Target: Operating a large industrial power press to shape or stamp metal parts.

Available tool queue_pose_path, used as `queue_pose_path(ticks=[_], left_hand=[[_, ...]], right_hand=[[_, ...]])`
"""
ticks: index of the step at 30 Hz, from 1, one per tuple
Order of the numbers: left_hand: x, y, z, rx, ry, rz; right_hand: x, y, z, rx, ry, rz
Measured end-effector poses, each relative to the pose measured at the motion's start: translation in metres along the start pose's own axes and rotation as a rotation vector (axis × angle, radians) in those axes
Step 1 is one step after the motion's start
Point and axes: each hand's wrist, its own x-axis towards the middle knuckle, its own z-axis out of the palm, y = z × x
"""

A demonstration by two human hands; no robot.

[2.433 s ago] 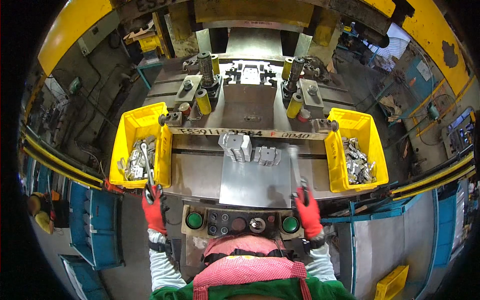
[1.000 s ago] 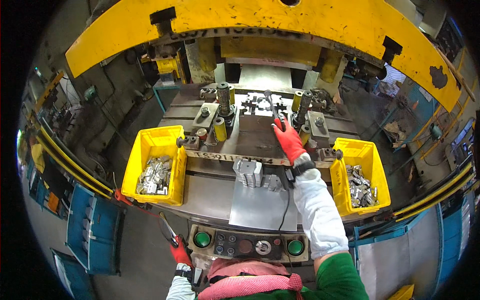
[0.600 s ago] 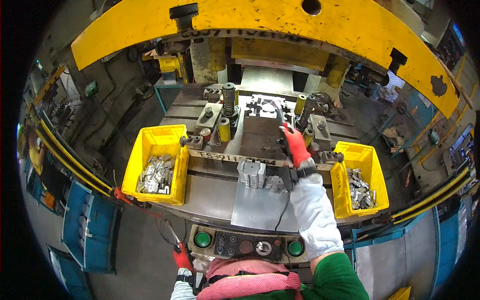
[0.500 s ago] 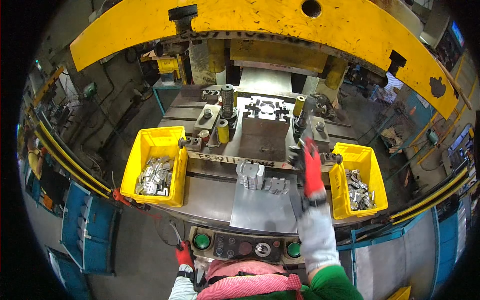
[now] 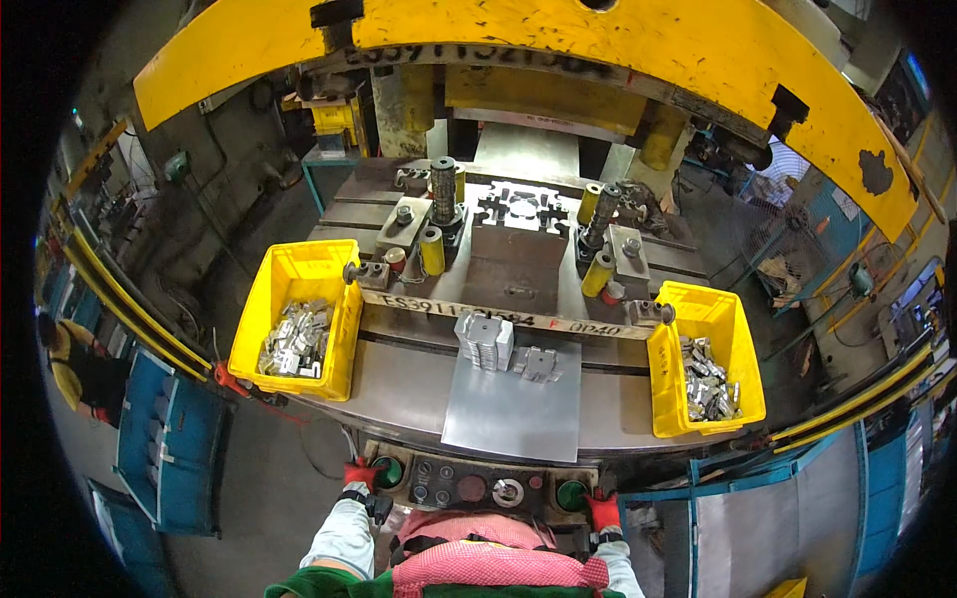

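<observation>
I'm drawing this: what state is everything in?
Left yellow plastic bin: upright, partly filled
Right yellow plastic bin: upright, partly filled
Rectangular silver metal sheet: flat
Left round green button: red-gloved left hand there; pressing unclear
Right round green button: red-gloved right hand there; pressing unclear

This is a metal-stamping workshop: a yellow press beam (image 5: pixel 558 30) spans above a die (image 5: pixel 513 269) with guide posts (image 5: pixel 444 194); green buttons (image 5: pixel 571 495) sit on a control panel (image 5: pixel 449 476), and yellow bins (image 5: pixel 344 349) hold small metal parts (image 5: pixel 297 344).
</observation>
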Motion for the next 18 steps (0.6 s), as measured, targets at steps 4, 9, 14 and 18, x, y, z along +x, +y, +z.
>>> queue_pose_path(ticks=[4,9,14,18], left_hand=[[-0.008,0.032,0.017,-0.048,-0.039,-0.031],[-0.009,0.016,0.015,0.124,0.039,0.031],[-0.041,0.055,0.003,0.037,-0.033,-0.024],[-0.048,0.058,-0.002,-0.090,-0.047,-0.006]], right_hand=[[-0.017,-0.045,-0.012,-0.530,0.033,-0.008],[-0.028,-0.058,-0.009,-0.238,0.048,-0.013],[-0.025,-0.054,-0.016,-0.265,0.050,0.085],[-0.017,-0.045,-0.009,-0.287,0.091,0.062]])
